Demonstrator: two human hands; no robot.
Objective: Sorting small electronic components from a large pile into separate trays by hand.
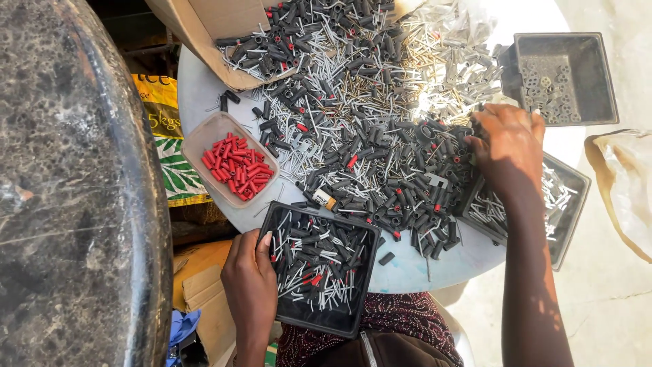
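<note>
My left hand (250,277) grips the left edge of a black rectangular tray (292,314) on my lap, filled with black tubes, grey pins and a few red pieces. My right hand (508,146) reaches into the big heap of black tubes, silver pins and red caps (380,149) on the round pale table (204,102), fingers curled down among the parts; what they hold is hidden. Under my right wrist lies a second black tray (569,224) with silver pins.
A clear tub of red caps (234,166) sits at the table's left. A black tray with small ring parts (564,76) stands at the far right. An open cardboard box (204,30) spills parts at the top. A dark stone slab (68,204) fills the left side.
</note>
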